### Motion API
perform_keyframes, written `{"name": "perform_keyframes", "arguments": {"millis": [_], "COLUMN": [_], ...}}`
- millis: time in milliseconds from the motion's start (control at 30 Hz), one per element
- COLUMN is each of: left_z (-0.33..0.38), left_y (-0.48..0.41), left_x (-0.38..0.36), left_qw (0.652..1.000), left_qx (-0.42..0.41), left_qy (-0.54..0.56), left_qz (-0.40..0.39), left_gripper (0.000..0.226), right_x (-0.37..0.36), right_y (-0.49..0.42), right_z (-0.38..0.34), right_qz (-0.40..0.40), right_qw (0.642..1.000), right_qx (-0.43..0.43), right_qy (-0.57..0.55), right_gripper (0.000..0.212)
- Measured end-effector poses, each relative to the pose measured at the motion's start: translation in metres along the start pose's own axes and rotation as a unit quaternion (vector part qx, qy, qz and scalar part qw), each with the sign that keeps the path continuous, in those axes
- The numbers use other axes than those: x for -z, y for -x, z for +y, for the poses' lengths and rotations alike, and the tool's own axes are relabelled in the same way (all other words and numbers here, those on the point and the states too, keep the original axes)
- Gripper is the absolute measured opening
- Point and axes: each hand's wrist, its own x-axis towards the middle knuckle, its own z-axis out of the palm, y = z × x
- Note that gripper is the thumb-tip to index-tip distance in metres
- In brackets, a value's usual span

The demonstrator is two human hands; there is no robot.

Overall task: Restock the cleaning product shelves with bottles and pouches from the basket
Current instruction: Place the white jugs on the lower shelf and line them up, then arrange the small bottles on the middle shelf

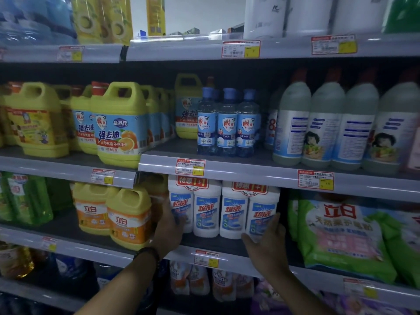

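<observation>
The shelf (227,244) under both hands has its front lip just below the fingers. Any bottle base left hanging over that lip would probably tip out towards the person.

Just to the right of the right hand (268,242) lies a big green pouch (341,235). A sideways shove that way would likely press into it or drag it forward.

The task's goods stand between the hands: the left twin-pack (193,208) and the right twin-pack (247,210), white bottles side by side on this shelf. The left hand (168,226) grips the outer side of the left twin-pack, fingers curled round it. The right hand grips the lower outer corner of the right twin-pack, with the thumb at the base and the fingers up its side. Squeezed only from the two ends, the row could bow forward in the middle, and the inner bottles might slip out.

Just left of the left hand stands an orange-labelled jug (129,219), close to the shelf edge. A careless wrist could knock it.

Below and between the hands hangs a price tag (206,258), which a forearm could snag. A dark bracelet (147,253) on the left wrist could catch too.

The basket is out of sight.
</observation>
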Motion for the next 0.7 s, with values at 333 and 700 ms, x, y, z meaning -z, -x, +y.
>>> {"name": "perform_keyframes", "arguments": {"millis": [333, 700], "left_z": [0.042, 0.207], "left_y": [0.038, 0.092], "left_x": [-0.017, -0.031], "left_qw": [0.976, 0.965], "left_qx": [0.063, -0.184], "left_qy": [-0.151, -0.108], "left_qz": [0.141, -0.151], "left_gripper": [0.076, 0.012], "right_x": [0.047, 0.152], "right_y": [0.015, 0.031], "right_z": [-0.015, -0.104], "right_qz": [0.001, 0.081], "right_qw": [0.993, 0.945], "right_qx": [0.103, 0.288], "right_qy": [0.055, 0.134], "right_gripper": [0.070, 0.029]}}
